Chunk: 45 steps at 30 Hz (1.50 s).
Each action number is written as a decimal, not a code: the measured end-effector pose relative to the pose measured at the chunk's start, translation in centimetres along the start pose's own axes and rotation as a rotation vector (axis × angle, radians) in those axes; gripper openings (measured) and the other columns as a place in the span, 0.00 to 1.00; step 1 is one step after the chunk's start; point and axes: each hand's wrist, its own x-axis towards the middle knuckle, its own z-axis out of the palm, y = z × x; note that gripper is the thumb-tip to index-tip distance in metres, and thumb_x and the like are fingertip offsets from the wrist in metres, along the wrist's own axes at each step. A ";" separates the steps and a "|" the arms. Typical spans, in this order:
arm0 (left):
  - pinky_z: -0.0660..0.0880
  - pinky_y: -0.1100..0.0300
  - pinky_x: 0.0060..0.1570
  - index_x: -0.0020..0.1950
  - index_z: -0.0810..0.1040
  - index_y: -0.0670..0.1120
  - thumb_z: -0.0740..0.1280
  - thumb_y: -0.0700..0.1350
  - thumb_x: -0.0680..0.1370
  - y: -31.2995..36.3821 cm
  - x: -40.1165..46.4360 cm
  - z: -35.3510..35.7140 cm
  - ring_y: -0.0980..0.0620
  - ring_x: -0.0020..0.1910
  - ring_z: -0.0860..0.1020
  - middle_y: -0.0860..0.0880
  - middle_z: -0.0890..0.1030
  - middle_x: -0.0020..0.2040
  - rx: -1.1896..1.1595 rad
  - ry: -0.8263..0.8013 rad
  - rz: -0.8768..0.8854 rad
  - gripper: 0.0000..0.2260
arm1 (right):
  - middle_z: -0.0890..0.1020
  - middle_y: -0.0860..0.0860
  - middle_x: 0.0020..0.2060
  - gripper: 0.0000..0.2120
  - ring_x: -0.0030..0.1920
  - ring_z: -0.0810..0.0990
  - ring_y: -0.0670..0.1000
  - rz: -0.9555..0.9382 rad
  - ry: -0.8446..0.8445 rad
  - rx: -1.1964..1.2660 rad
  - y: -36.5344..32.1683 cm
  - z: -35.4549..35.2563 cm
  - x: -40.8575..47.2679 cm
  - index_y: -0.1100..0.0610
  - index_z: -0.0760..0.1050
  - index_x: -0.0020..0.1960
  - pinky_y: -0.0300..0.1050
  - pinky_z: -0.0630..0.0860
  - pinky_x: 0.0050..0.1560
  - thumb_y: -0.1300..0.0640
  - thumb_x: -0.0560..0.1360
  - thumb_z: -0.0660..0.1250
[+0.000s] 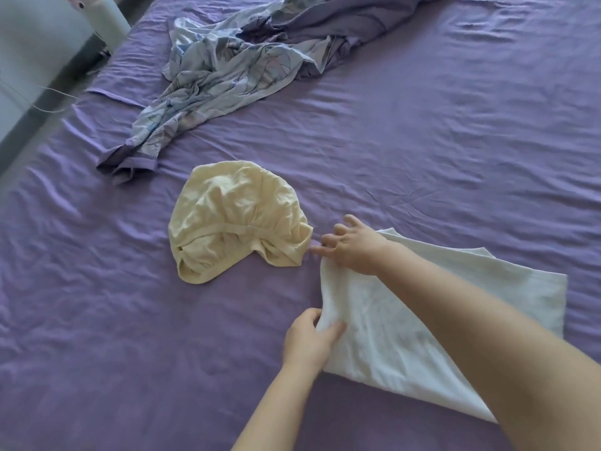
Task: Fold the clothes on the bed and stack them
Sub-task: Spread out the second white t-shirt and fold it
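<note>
A white garment [422, 320] lies partly folded on the purple bed at the lower right. My left hand [309, 340] pinches its near left corner, thumb on top of the cloth. My right hand [351, 245] holds the far left corner, with several fingers spread over the sheet. A pale yellow garment [237, 219] lies crumpled just left of my right hand. Farther back lies a rumpled light blue patterned garment with purple trim [211, 83].
The purple bed sheet [439, 131] covers nearly the whole view. A bunched purple cloth [351, 24] lies at the top behind the patterned garment. The bed's left edge runs along a grey floor with a white stand [110, 14] and a thin cable.
</note>
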 end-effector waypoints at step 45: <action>0.63 0.58 0.65 0.72 0.64 0.60 0.73 0.48 0.71 9.5 -0.4 20.3 0.46 0.67 0.65 0.46 0.55 0.71 0.439 -0.016 0.231 0.31 | 0.61 0.50 0.69 0.37 0.68 0.67 0.49 0.961 0.482 1.532 -1.5 18.8 -29.5 0.35 0.46 0.72 0.42 0.67 0.63 0.53 0.74 0.66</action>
